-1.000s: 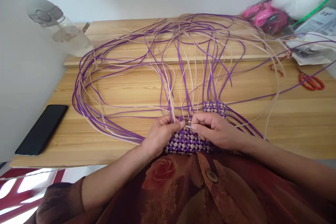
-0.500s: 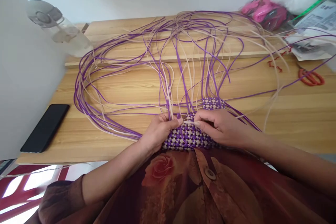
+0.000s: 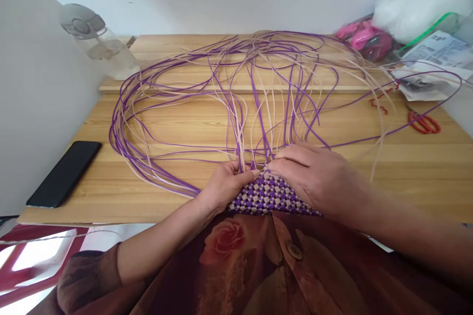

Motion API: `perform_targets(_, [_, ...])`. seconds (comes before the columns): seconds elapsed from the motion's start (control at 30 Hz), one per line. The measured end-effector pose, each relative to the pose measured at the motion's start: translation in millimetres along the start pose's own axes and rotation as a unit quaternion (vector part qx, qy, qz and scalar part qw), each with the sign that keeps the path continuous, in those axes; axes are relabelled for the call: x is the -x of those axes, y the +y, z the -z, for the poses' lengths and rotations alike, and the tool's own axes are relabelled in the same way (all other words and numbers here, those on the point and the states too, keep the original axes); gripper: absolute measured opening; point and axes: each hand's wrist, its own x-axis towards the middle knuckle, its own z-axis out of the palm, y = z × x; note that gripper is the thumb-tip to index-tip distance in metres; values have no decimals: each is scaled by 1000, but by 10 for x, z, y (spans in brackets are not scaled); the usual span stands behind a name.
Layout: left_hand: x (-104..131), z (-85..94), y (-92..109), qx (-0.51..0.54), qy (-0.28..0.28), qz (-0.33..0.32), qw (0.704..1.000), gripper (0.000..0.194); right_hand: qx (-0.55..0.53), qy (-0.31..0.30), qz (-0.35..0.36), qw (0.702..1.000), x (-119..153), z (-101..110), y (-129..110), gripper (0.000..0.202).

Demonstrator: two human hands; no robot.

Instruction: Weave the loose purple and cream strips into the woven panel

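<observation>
A woven piece (image 3: 271, 194) in a purple and beige checked pattern lies at the table's front edge, against my clothing. Long purple and beige strands (image 3: 258, 103) run from its far edge up over the table. My left hand (image 3: 231, 182) pinches the left part of the far edge, thumb on top and fingers behind. Over the right part lies my right hand (image 3: 314, 172), slightly blurred, its fingers bent together at the far edge where strands come out. Whatever its fingertips grip there is hidden.
Loose strands loop in a wide coil (image 3: 121, 118) on the left. A black phone (image 3: 64, 173) lies front left, a clear bottle (image 3: 103, 49) stands back left. Red-handled scissors (image 3: 424, 122), a pink bundle in plastic (image 3: 365, 39) and papers (image 3: 439, 54) are on the right.
My right hand has moved from pinching a beige strand across the weave to the far edge, now covering the weave's right part. My left hand keeps its hold. The view has shifted slightly.
</observation>
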Motion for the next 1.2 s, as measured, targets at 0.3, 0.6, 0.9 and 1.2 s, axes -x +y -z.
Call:
perform_targets(0.3, [70,-53,75,111,2,37,993,30,-152,-107,-21,982,-395,-282,291,16])
perform_targets(0.6, [49,-36,123,77,-3,60,995,24,17,63,45,997,-161,-199,286,12])
perform_targets(0.9, [28,16,75,37,4,50,998,26,-278,-124,-76,949,25,25,166,17])
perform_targets(1.2, [40,16,64,18,4,8,1000,28,-514,-102,-204,827,-207,-277,159,15])
